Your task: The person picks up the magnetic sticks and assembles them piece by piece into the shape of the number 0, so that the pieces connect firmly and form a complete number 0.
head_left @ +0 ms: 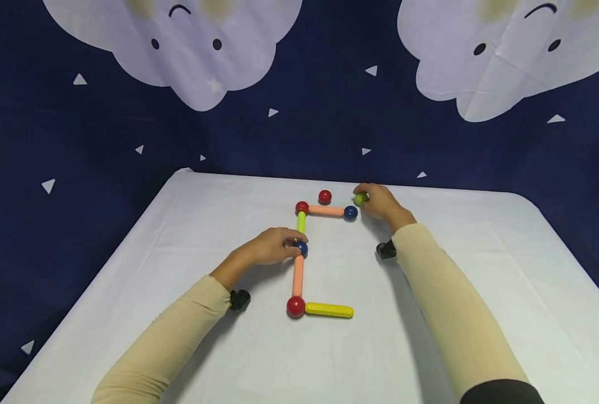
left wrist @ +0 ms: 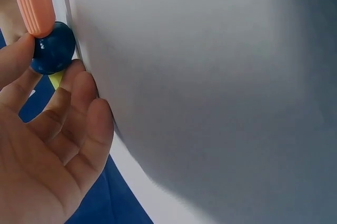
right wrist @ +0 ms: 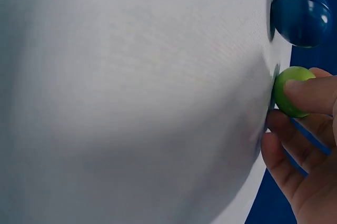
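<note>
Right hand pinches green ball, just right of, not touching, the crosswise salmon rod's blue end ball. Left hand pinches middle blue ball.

Glossy, plastic-looking blue balls, matt white cloth.

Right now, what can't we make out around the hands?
Head: part of the shiny blue ball behind the fingers of the left hand.
Left wrist: upper end of the ribbed orange rod, cut off by the top edge.
Right wrist: part of the smooth green ball, behind the thumb of the right hand.
</note>
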Motion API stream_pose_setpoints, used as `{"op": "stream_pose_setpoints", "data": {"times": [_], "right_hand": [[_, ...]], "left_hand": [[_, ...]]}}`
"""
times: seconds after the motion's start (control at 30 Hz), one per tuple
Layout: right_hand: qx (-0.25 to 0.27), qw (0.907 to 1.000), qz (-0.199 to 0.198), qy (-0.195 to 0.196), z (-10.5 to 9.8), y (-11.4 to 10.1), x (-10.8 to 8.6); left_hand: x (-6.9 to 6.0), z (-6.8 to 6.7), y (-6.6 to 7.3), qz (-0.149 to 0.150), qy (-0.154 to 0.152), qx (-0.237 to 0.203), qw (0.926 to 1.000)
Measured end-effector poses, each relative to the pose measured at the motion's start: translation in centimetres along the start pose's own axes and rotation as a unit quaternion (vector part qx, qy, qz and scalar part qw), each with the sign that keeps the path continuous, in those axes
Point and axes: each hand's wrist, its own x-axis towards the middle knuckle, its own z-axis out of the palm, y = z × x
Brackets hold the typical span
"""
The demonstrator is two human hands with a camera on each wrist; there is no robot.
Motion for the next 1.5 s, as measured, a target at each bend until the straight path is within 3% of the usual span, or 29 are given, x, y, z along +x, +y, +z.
{"op": "stream_pose_setpoints", "data": {"times": [0.37,0.83,1.07,1.3,1.5], "right_hand": [[0.002,0.9999,-0.009,0.005,0.0,0.6,-0.6],[-0.051,0.9976,-0.047,0.003,-0.9,0.2,-2.8],[-0.054,0.9938,-0.096,0.014,-1.1,0.6,-5.5],[-0.073,0.9787,-0.189,0.030,-0.6,0.2,-9.1],[-0.053,0.9747,-0.216,-0.018,0.5,-0.8,-13.6]], "left_hand": [[0.0,0.0,-0.5,0.009,-0.001,-0.003,1.0000],[0.1,0.0,-0.7,-0.005,-0.002,0.003,1.0000],[0.1,0.1,-0.6,-0.002,-0.006,0.004,1.0000],[0.1,-0.1,-0.2,-0.001,-0.004,0.009,1.0000],[0.1,0.0,-0.1,-0.001,-0.008,0.003,1.0000]]}}
